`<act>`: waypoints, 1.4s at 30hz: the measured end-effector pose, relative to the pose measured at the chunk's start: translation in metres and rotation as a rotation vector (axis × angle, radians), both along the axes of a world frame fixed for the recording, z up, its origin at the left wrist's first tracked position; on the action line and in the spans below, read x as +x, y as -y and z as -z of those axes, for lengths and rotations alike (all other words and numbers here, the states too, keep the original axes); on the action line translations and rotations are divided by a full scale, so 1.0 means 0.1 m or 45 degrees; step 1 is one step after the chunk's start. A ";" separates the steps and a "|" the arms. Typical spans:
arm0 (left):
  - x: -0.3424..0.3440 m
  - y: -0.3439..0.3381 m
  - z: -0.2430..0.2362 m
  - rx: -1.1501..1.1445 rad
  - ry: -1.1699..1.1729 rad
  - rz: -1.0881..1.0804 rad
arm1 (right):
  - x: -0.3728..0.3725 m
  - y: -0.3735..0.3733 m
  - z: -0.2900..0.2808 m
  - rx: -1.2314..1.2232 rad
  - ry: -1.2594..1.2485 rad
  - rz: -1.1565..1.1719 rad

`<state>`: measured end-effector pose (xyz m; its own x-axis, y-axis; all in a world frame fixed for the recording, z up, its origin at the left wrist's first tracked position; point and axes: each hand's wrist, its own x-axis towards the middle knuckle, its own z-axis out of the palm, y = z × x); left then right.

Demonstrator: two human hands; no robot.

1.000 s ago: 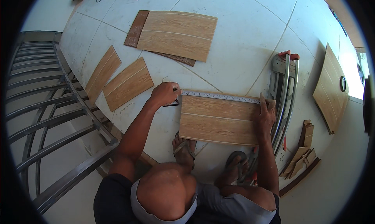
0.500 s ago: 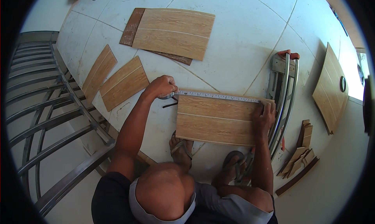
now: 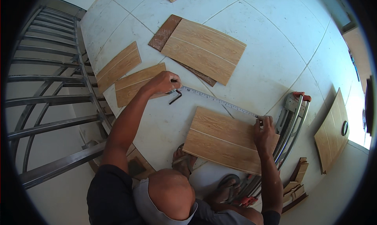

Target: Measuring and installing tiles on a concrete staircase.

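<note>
A tape measure is stretched between my two hands. My left hand (image 3: 163,83) is closed round its case, mostly hidden by the fingers. From there the white tape blade (image 3: 220,102) runs to my right hand (image 3: 266,134), whose fingers pinch its end. The blade hangs apart from the far edge of a wood-look tile (image 3: 224,140), which lies on the floor near my feet. My right wrist passes over that tile's right end. A dark hex key (image 3: 176,97) shows just below my left hand.
A tile cutter (image 3: 292,123) with chrome rails and red ends stands at right. Stacked tiles (image 3: 204,48) lie farther off, two cut pieces (image 3: 119,66) at left. Offcuts (image 3: 296,185) and a tile with a round hole (image 3: 332,132) are at far right. A metal railing (image 3: 55,99) runs along the left.
The tape blade has come away from the tile's far edge, where it lay before, still held at both ends. The view has turned, and the tile now sits more slanted in it.
</note>
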<state>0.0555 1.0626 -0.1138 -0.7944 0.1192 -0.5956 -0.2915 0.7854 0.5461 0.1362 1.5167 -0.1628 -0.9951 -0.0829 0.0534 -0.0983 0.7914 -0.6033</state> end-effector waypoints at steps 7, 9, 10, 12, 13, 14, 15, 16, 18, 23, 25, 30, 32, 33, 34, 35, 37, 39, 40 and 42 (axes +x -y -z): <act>-0.80 0.71 0.06 -0.417 -0.242 -0.060 | -1.11 0.90 0.08 0.074 -0.129 -0.288; -0.92 0.95 0.17 -0.494 -0.387 -0.005 | -1.23 1.15 0.12 0.078 -0.079 -0.317; -0.97 1.07 0.24 -0.568 -0.538 0.056 | -1.27 1.25 0.16 0.098 -0.087 -0.328; -1.07 1.19 0.37 -0.588 -0.494 0.019 | -1.30 1.37 0.25 0.107 -0.086 -0.360; -1.11 1.26 0.41 -0.570 -0.581 0.093 | -1.28 1.39 0.27 0.064 -0.106 -0.322; -1.13 1.25 0.46 -0.533 -0.667 0.174 | -1.25 1.36 0.28 0.037 -0.120 -0.275; -1.13 1.25 0.49 -0.532 -0.655 0.169 | -1.26 1.35 0.29 0.038 -0.109 -0.283; -1.13 1.25 0.51 -0.519 -0.639 0.142 | -1.27 1.34 0.30 0.013 -0.092 -0.290; -1.14 1.28 0.53 -0.508 -0.622 0.113 | -1.28 1.32 0.29 -0.012 -0.073 -0.300; -1.28 1.37 0.50 -0.180 -0.187 -0.133 | -1.22 1.40 0.27 -0.156 -0.057 -0.221; -1.39 1.34 0.46 -0.174 -0.080 -0.124 | -1.21 1.40 0.27 -0.128 -0.070 -0.192; -1.63 1.54 0.51 -0.119 0.054 -0.049 | -1.25 1.45 0.27 -0.141 -0.078 -0.156; -1.71 1.59 0.55 -0.113 0.077 0.038 | -1.25 1.45 0.27 -0.144 -0.089 -0.155; -1.74 1.60 0.57 -0.114 0.078 0.039 | -1.24 1.44 0.28 -0.145 -0.088 -0.154; -1.76 1.60 0.59 -0.154 0.099 0.010 | -1.24 1.44 0.29 -0.158 -0.081 -0.156; -1.79 1.56 0.61 -0.187 0.117 -0.016 | -1.24 1.42 0.29 -0.164 -0.077 -0.155; -1.83 1.48 0.65 -0.281 0.110 -0.002 | -1.24 1.41 0.29 -0.167 -0.086 -0.141; -1.85 1.44 0.65 -0.383 0.104 0.011 | -1.24 1.40 0.30 -0.178 -0.095 -0.127; -1.84 1.42 0.64 -0.397 0.101 0.018 | -1.23 1.40 0.30 -0.158 -0.104 -0.136; -1.84 1.44 0.62 -0.417 0.096 0.025 | -1.23 1.41 0.28 -0.145 -0.116 -0.144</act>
